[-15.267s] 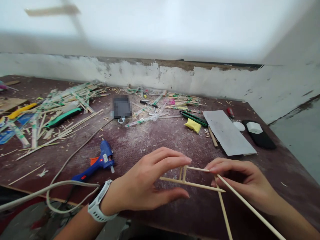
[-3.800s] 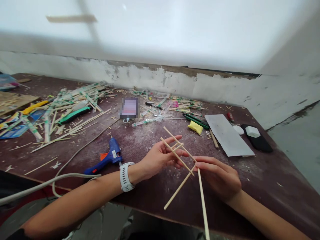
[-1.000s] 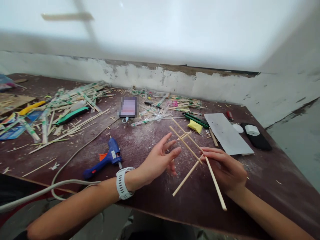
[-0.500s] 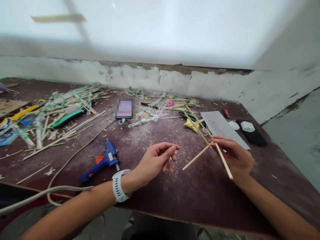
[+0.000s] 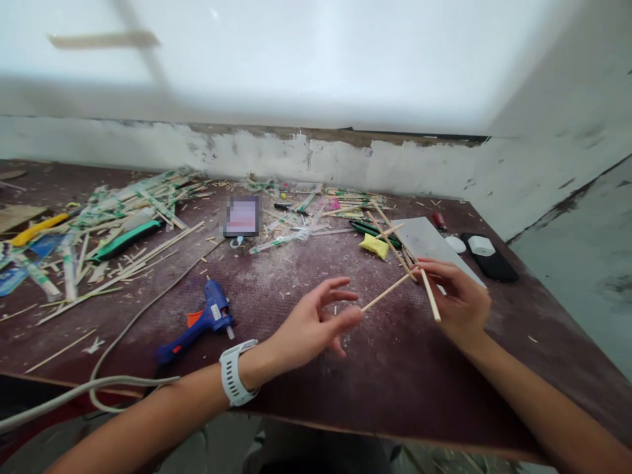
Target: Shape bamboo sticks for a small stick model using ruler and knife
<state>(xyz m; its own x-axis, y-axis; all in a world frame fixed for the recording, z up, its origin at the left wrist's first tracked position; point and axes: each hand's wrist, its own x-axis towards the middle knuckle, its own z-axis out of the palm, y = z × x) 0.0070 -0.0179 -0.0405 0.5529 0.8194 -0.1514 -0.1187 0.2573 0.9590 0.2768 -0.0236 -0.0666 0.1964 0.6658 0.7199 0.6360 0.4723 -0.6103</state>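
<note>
Dusty dark brown counter (image 5: 276, 276) against a white wall with peeling paint at the bottom. Right hand (image 5: 457, 299) up a little over the counter, fingers closed around a frame of thin wooden sticks (image 5: 395, 253) glued together. Long sticks crossing near the fingers, one end poking down and left toward the other hand, other ends reaching up past a yellow lump (image 5: 374, 245) and a grey flat sheet (image 5: 434, 245). Left hand (image 5: 316, 326) loose and holding nothing, fingers spread apart, thumb out, floating just above the counter near the low tip of the stick frame but not touching it. White watch (image 5: 234, 382) on the left wrist. Blue glue gun (image 5: 197, 322) lying on the counter to the left of that hand, orange trigger showing, nozzle pointing right, grey cord (image 5: 99, 368) curling off toward the near edge. Big messy heap of sticks and wrappers (image 5: 128, 217) far to the left, with a green-handled tool (image 5: 126, 240) and a yellow-handled tool (image 5: 34, 228) in it. More sticks and green pens (image 5: 380, 232) in the middle at the back. Black case (image 5: 490, 263) with a small white thing on top at the far right, well apart from both hands.
</note>
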